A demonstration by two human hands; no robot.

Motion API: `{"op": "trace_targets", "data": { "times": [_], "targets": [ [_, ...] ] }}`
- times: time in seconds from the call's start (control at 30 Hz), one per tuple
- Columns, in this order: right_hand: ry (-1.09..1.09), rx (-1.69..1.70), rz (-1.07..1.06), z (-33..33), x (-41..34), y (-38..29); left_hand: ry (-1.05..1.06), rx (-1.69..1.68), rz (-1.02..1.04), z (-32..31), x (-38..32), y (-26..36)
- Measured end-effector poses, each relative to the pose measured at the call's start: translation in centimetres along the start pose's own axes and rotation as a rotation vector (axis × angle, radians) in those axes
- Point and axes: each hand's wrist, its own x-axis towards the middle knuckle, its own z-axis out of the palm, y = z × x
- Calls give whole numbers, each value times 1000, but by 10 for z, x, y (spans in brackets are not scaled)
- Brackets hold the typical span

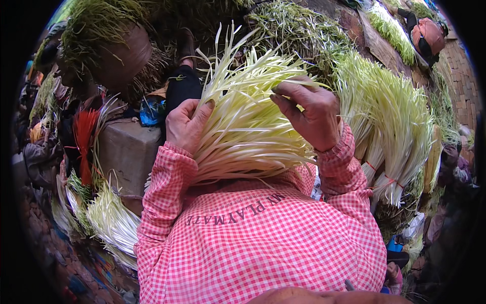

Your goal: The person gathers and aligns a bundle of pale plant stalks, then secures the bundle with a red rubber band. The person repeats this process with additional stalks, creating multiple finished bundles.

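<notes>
A large loose bunch of pale yellow-green blanched chives point(250, 133) lies across my lap, its leaf tips fanning upward. My left hand point(188, 123) grips the bunch's left side, with the thumb over the leaves. At the upper right of the bunch is my right hand point(313, 110), thumb and forefinger pinched together at a leaf. Another long leaf runs across behind those fingers. To the right stand chive bundles point(387, 125), bound near their white ends with red ties point(393, 181). The lower ends of the bunch are partly hidden by my checked sleeves and shirt.
A grey block point(129, 152) stands left, beside red plastic strips point(85, 140) and a blue plastic bag point(152, 111). More chives point(114, 220) lie lower left. Heaped green leaves point(300, 36) fill the far side. A person point(427, 36) is at upper right.
</notes>
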Motion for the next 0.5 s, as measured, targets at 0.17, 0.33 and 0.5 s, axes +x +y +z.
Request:
{"op": "trace_targets", "data": {
  "times": [0.17, 0.33, 0.5],
  "targets": [
    [-253, -9, -102, -6, 30, 4, 19, -20, -12, 1, -2, 0],
    [-392, -134, -277, 18, 44, 22, 2, 43, 13, 2, 0, 5],
    [-468, -177, -329, 30, 47, 24, 15, 79, 36, 2, 0, 1]
  ]
}}
